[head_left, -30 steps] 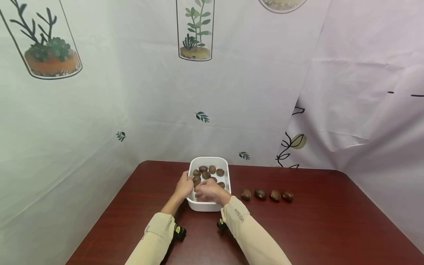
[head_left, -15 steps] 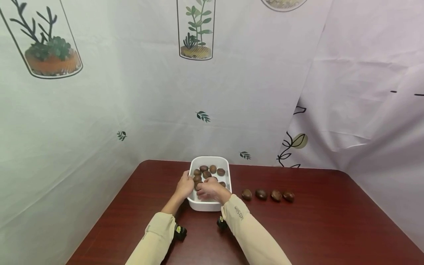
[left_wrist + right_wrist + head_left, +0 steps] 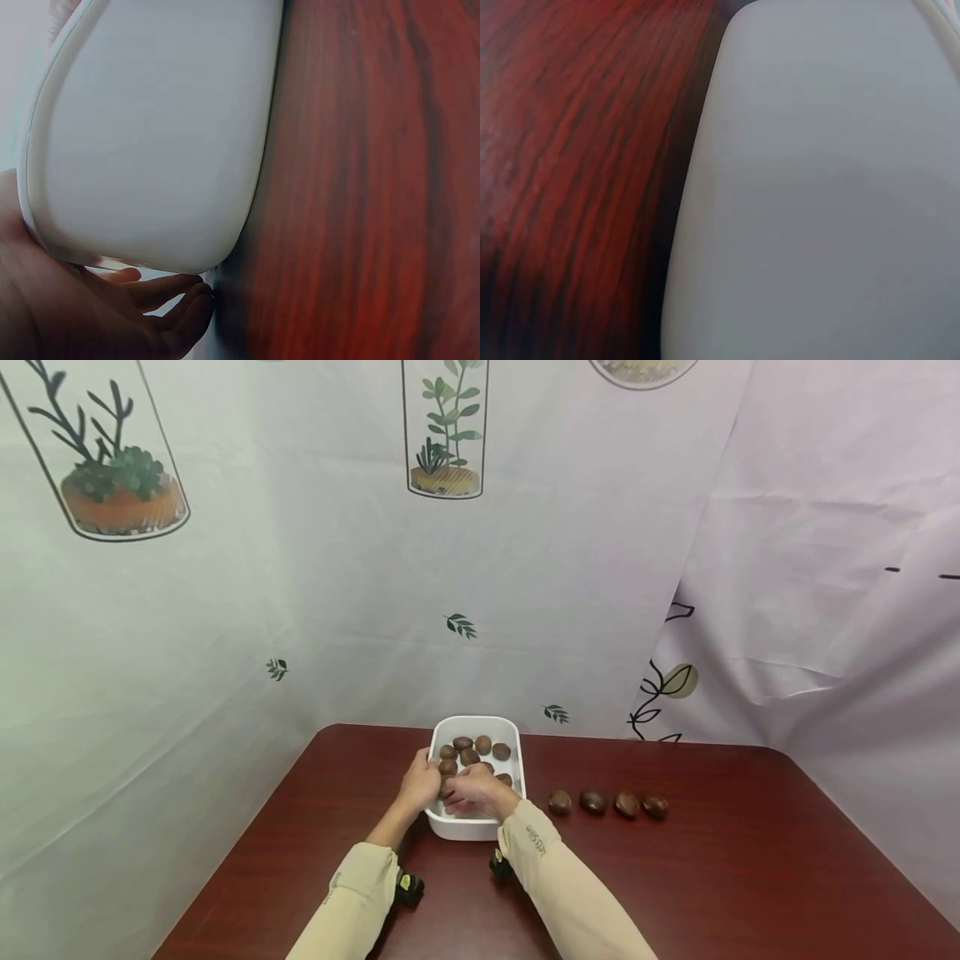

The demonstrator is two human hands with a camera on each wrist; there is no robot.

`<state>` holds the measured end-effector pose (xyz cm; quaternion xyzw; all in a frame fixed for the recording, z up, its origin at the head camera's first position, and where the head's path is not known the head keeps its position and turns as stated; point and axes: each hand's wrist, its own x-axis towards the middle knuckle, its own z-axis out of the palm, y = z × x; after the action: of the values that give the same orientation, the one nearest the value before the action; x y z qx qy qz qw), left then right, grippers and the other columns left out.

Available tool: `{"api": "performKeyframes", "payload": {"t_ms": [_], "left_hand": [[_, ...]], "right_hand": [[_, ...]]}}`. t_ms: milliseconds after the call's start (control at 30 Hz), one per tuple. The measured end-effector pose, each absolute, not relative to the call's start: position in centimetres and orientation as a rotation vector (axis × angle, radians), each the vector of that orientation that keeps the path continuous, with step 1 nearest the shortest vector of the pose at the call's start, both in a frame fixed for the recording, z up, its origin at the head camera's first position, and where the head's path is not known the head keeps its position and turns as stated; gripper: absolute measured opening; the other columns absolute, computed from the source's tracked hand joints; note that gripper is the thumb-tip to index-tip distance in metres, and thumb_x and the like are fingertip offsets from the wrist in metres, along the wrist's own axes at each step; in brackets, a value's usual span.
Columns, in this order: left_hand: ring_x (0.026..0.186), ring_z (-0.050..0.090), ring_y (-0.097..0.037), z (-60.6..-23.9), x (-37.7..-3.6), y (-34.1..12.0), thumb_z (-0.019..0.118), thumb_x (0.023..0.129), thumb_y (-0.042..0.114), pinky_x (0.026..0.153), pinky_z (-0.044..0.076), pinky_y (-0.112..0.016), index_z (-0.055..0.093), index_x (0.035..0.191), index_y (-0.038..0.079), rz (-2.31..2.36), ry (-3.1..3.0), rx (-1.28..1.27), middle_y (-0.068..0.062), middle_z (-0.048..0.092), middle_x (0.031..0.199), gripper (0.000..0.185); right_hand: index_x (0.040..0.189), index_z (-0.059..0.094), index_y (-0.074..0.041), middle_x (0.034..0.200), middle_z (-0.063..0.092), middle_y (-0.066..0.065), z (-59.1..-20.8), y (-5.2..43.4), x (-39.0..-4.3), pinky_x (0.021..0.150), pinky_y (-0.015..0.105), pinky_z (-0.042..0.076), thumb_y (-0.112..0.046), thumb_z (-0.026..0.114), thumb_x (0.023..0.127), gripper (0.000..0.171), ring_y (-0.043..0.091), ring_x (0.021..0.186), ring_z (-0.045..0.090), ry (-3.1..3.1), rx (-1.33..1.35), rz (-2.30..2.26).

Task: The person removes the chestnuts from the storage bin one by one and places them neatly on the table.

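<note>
- The left hand [image 3: 418, 783] holds the left rim of the white tub [image 3: 513, 737]; in the left wrist view its fingers [image 3: 161, 291] curl loosely under the tub's outer wall [image 3: 157, 135], so its grip is wrapped on the tub.
- The right hand [image 3: 471, 791] lies inside the tub over its near half, knuckles up and fingers bent down among the brown nuts [image 3: 476, 750]. Whether its grip pinches a nut cannot be told, as the fingertips are hidden.
- The nuts still visible lie in the far half of the tub, just beyond both hands.
- The right wrist view shows only the tub's wall [image 3: 825, 195] close up against the red-brown table [image 3: 570, 150].
- Four more nuts lie in a row [image 3: 607, 802] on the table, to the right of the tub and apart from it.
- The right sleeve [image 3: 558, 881] bears small dark lettering near the cuff, too small to read.
- Printed curtains [image 3: 225, 610] with plant drawings hang behind the table.
</note>
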<state>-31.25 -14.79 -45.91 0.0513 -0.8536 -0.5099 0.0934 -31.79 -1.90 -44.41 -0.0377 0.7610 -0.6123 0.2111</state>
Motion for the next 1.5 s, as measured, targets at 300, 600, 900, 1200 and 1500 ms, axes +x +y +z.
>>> {"api": "performKeyframes", "payload": {"t_ms": [300, 600, 900, 1200, 1500], "left_hand": [[0.128, 0.047, -0.043, -45.77, -31.24, -14.67, 0.033, 0.102, 0.012, 0.106, 0.037, -0.055, 0.042, 0.142, -0.004, -1.519, -2.532, 0.151, -0.027, 0.051, 0.139, 0.043], [0.125, 0.049, -0.041, -45.91, -31.18, -14.60, 0.032, 0.103, 0.012, 0.105, 0.038, -0.055, 0.041, 0.142, -0.004, -1.537, -2.537, 0.158, -0.027, 0.051, 0.138, 0.044], [0.130, 0.046, -0.043, -45.84, -31.19, -14.65, 0.033, 0.102, 0.012, 0.107, 0.036, -0.056, 0.041, 0.142, -0.003, -1.539, -2.536, 0.163, -0.027, 0.050, 0.141, 0.043], [0.128, 0.047, -0.042, -45.86, -31.17, -14.72, 0.032, 0.102, 0.012, 0.106, 0.037, -0.057, 0.040, 0.143, -0.004, -1.541, -2.537, 0.144, -0.027, 0.050, 0.140, 0.044], [0.127, 0.048, -0.041, -45.86, -31.07, -14.67, 0.031, 0.102, 0.013, 0.104, 0.038, -0.056, 0.040, 0.143, -0.003, -1.548, -2.531, 0.158, -0.026, 0.050, 0.140, 0.045]], "right_hand": [[0.084, 0.066, -0.001, 0.070, 0.069, 0.012, -44.84, -1.81, -32.00, 0.051, 0.022, 0.052, -0.006, 0.063, 0.084, 0.006, 0.012, 0.054, 0.064, 2.116, -0.126, -1.691], [0.089, 0.065, 0.000, 0.070, 0.070, 0.012, -45.15, -1.71, -31.98, 0.052, 0.023, 0.053, -0.006, 0.061, 0.086, 0.008, 0.012, 0.053, 0.065, 2.088, -0.154, -1.671], [0.089, 0.069, 0.005, 0.072, 0.072, 0.018, -45.05, -1.68, -31.96, 0.058, 0.027, 0.057, -0.009, 0.063, 0.087, 0.015, 0.013, 0.054, 0.065, 2.139, -0.196, -1.633], [0.083, 0.067, 0.000, 0.064, 0.069, 0.011, -45.16, -1.86, -31.96, 0.053, 0.023, 0.054, -0.015, 0.068, 0.088, 0.016, 0.011, 0.051, 0.063, 2.183, -0.195, -1.577], [0.082, 0.064, -0.002, 0.059, 0.064, 0.006, -44.72, -1.83, -31.77, 0.045, 0.018, 0.048, -0.014, 0.064, 0.088, 0.013, 0.008, 0.047, 0.058, 2.141, -0.169, -1.617]]}}
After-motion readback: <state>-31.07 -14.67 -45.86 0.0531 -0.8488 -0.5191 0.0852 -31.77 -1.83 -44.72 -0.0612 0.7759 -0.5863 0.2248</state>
